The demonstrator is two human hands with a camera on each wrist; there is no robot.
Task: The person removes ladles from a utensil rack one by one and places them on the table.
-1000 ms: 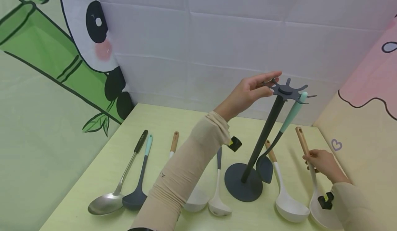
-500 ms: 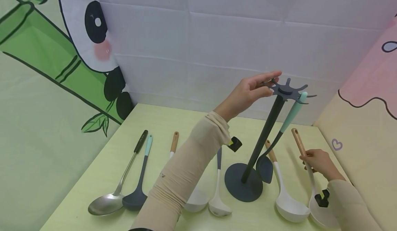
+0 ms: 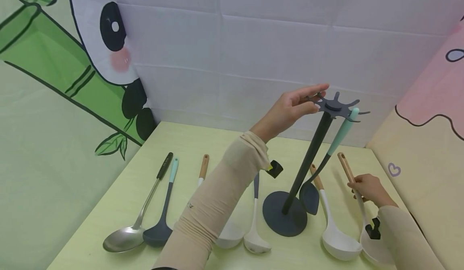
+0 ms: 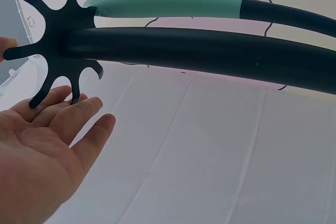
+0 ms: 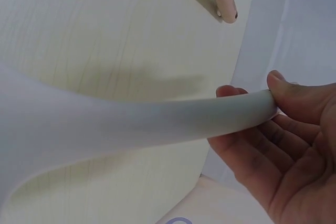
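My left hand [image 3: 284, 111], fingers mostly straight and relaxed, touches the hooks of a dark utensil stand [image 3: 308, 161] at its top. In the left wrist view the fingers of that hand [image 4: 47, 150] lie along the lower hooks of the stand [image 4: 194, 51], with a thumb tip at the left edge. A mint-handled turner [image 3: 341, 137] hangs from a hook on the right. My right hand [image 3: 370, 188] grips a white spatula [image 3: 346, 167] where its wooden handle meets the shaft. The right wrist view shows its white shaft [image 5: 142, 124] over the table, casting a shadow.
A white ladle [image 3: 338, 242] lies between stand and spatula. Left of the stand lie a small white ladle [image 3: 255, 242], a white wooden-handled utensil [image 3: 204, 165] partly hidden by my sleeve, a dark ladle [image 3: 158, 231] and a steel spoon [image 3: 125, 238]. Walls enclose the table [image 3: 188, 139].
My right hand has moved slightly left with the spatula, and the top of its handle has shifted left. My left hand and the stand stay where they were.
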